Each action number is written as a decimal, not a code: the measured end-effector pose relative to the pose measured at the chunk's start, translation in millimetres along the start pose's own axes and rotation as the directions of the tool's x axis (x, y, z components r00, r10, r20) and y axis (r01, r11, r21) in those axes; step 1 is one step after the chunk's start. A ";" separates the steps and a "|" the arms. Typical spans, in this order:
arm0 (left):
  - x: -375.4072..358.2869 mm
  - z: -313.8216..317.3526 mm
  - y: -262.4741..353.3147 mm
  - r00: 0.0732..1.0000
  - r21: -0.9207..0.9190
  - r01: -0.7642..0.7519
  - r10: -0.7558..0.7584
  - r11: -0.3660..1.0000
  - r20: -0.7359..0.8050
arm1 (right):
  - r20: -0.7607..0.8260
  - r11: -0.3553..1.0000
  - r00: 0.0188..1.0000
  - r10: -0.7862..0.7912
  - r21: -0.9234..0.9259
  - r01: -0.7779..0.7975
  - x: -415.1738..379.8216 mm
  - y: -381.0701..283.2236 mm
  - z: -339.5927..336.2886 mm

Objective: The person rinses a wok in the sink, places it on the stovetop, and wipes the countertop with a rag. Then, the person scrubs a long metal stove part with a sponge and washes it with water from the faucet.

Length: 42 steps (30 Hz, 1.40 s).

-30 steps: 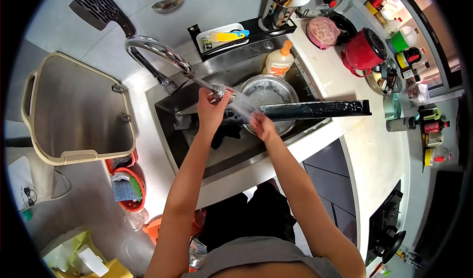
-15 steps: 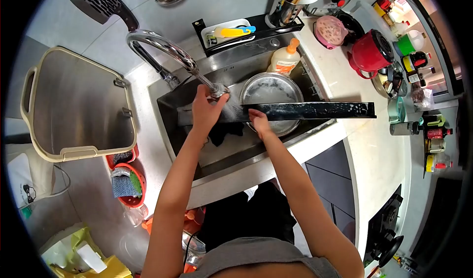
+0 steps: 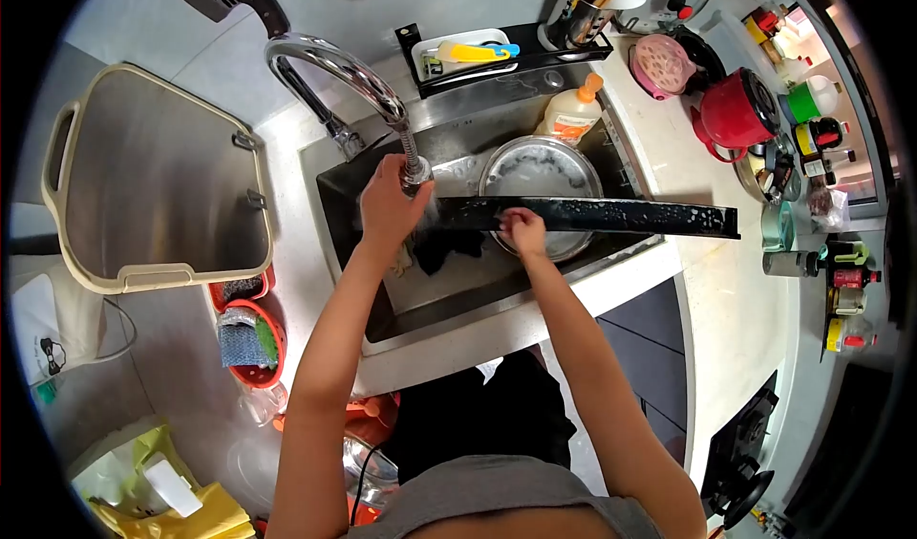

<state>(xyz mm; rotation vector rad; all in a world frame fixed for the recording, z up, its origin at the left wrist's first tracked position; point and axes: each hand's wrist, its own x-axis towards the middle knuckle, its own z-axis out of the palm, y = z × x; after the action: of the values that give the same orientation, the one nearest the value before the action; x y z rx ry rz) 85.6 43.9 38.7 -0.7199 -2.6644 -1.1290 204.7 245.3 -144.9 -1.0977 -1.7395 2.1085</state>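
Note:
My left hand [image 3: 389, 204] is wrapped round the faucet's spray head [image 3: 417, 170] over the left part of the sink. Water sprays from it onto the left end of a long black rack [image 3: 630, 217]. White suds and droplets cling to the rack, mostly toward its right end, which reaches past the sink over the counter. My right hand [image 3: 523, 231] grips the rack near its middle, fingers curled at its near face. Beneath the rack, a round metal basin [image 3: 540, 161] with soapy water stands in the sink [image 3: 458, 286]. A black cloth [image 3: 444, 250] lies on the sink bottom.
A pump bottle [image 3: 571, 117] stands at the sink's back right corner. Behind the sink, a black shelf [image 3: 530, 61] carries a white tray and a utensil holder. A cutting board [image 3: 167, 176] leans at the left, and a red pot [image 3: 734, 114] sits on the right counter.
The view has shifted, moving the sink rightward in the picture. Relative to the sink, the spray head and my left hand have moved left along the rack. My right hand's fingers are more curled.

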 end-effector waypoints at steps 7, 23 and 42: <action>-1.2 29.2 23.9 0.974 -0.550 0.218 -0.144 0.806 0.175 | -0.165 0.867 0.869 0.467 0.278 -0.413 -34.1 -21.2 -42.9; -0.3 60.1 21.4 0.982 -0.753 0.166 -0.177 0.637 0.066 | -0.168 0.668 0.901 0.400 0.726 -0.161 0.5 26.7 -37.5; -2.5 40.8 5.5 0.989 -0.553 0.091 -0.139 0.828 -0.045 | -0.334 0.651 0.889 0.314 0.757 0.054 -53.0 -14.8 -46.6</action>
<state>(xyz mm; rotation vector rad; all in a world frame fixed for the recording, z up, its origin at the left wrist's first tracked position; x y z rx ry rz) 92.2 75.3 12.7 -0.5680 -2.3352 -1.9556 267.7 254.7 -111.1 -1.2871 -0.4614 2.0869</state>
